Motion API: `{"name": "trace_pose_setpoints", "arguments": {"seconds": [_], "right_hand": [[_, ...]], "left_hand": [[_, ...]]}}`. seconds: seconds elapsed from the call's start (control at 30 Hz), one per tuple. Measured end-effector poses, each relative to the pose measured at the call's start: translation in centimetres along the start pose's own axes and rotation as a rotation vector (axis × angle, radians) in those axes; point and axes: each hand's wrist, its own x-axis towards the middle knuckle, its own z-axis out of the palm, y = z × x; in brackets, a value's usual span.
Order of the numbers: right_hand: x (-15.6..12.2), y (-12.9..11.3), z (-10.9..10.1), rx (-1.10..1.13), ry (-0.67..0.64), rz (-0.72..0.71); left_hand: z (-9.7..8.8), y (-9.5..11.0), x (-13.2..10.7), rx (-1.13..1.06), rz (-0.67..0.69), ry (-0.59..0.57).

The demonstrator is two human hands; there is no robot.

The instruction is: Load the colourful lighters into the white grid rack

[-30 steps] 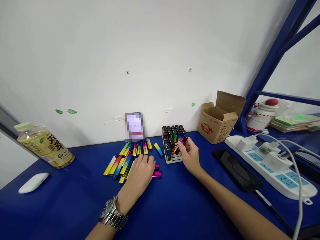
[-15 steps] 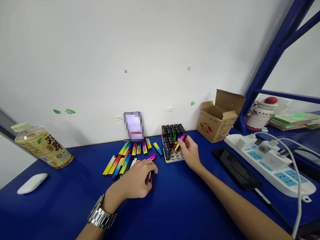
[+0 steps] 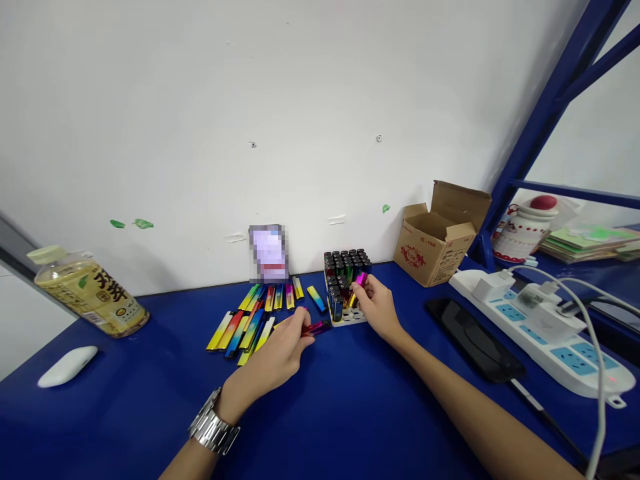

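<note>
A white perforated rack (image 3: 345, 323) stands near the wall, with several dark-ended lighters (image 3: 345, 257) upright in it. My right hand (image 3: 379, 307) pinches a magenta-and-yellow lighter (image 3: 361, 283) upright at the rack's front right; whether its lower end is in a hole I cannot tell. Just left of the rack, my left hand (image 3: 283, 350) is closed on a magenta lighter (image 3: 317, 327), its dark end pointing right. Several shiny multicoloured lighters (image 3: 233, 330) lie in a loose pile beside and behind my left hand. One blue-and-yellow lighter (image 3: 316, 299) lies apart, close to the rack.
A phone with a blurred screen (image 3: 270, 253) leans on the wall. An open cardboard box (image 3: 425, 247), a dark phone (image 3: 473, 339) and a power strip (image 3: 540, 340) with cables stand right. On the left are a drink bottle (image 3: 95, 293) and a white oval case (image 3: 67, 367).
My left hand has turned and lifted its magenta lighter, which now points right towards the rack. My right hand has brought its lighter more upright at the rack.
</note>
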Motion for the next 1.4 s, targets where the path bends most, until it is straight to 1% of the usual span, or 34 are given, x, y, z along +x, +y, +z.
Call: {"name": "trace_pose_setpoints", "arguments": {"seconds": [0.07, 0.17, 0.27, 0.37, 0.43, 0.53, 0.63, 0.73, 0.83, 0.93, 1.07, 1.23, 1.4], "right_hand": [[0.0, 0.0, 0.0, -0.017, -0.011, 0.002], [0.1, 0.0, 0.1, -0.061, -0.021, 0.0], [0.1, -0.1, 0.2, -0.104, -0.028, -0.015], [0.0, -0.1, 0.1, -0.132, -0.041, -0.043], [-0.1, -0.1, 0.1, -0.134, -0.053, -0.063], [-0.3, -0.2, 0.2, -0.118, -0.067, -0.082], [-0.7, -0.5, 0.6, -0.098, -0.095, -0.087], [-1.0, -0.8, 0.9, -0.098, -0.133, -0.1], [-1.3, -1.0, 1.2, -0.086, -0.151, -0.1], [-1.4, -0.9, 1.2, -0.028, -0.138, -0.064], [-1.3, -0.7, 1.1, 0.111, -0.065, -0.024], [-1.1, -1.2, 0.8, 0.313, -0.084, 0.022], [-0.9, -1.8, 0.7, 0.515, -0.074, 0.044]], "left_hand": [[0.5, 0.0, 0.3, -0.1, -0.01, 0.089], [1.4, -0.2, 0.7, -0.299, -0.031, 0.153], [2.3, -0.3, 1.2, -0.63, -0.06, 0.21], [2.9, -0.2, 1.5, -0.933, -0.128, 0.286], [2.9, 0.0, 1.6, -1.063, -0.177, 0.295], [2.8, 0.2, 1.7, -1.203, -0.281, 0.255], [2.8, 0.0, 1.8, -1.233, -0.384, 0.229], [3.0, -0.4, 1.7, -1.219, -0.445, 0.252], [3.3, -0.4, 1.6, -1.211, -0.487, 0.278], [3.3, 0.0, 1.5, -1.186, -0.484, 0.29], [3.4, 0.5, 1.5, -1.23, -0.511, 0.297], [3.6, 0.5, 1.5, -1.191, -0.505, 0.279], [3.5, 0.8, 1.5, -1.236, -0.537, 0.241]]}}
